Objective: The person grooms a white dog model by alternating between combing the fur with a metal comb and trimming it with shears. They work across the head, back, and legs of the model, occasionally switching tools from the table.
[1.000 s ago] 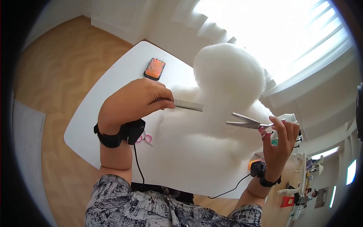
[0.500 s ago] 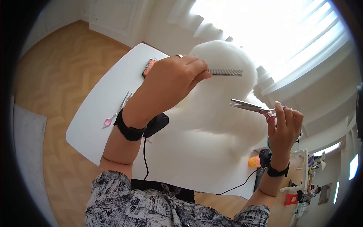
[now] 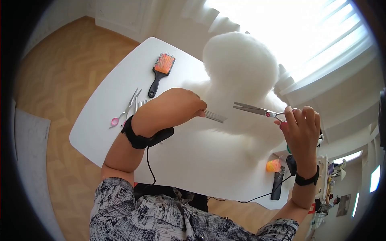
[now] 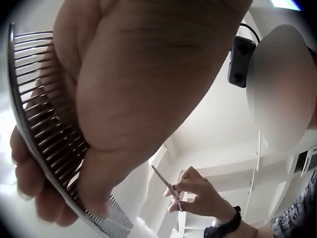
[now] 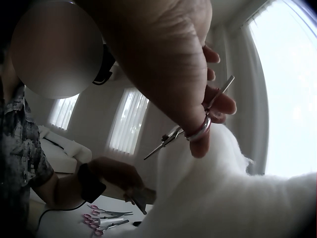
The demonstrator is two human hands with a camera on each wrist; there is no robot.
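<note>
Comb (image 3: 213, 116) now down from the head to the neck of the white fluffy dog (image 3: 237, 80), gripped in the left hand (image 3: 173, 108), scissors (image 3: 253, 109) slightly parted in the right hand (image 3: 299, 128) just beside, trimming apparently shifting there.

Our left hand (image 3: 171, 106) curls into a fist around the comb (image 3: 215, 116), forearm angled in from below. Right of the comb, our right hand (image 3: 299, 128) is raised, fingers hooked through the scissors (image 3: 255, 109), wrist upright.
</note>
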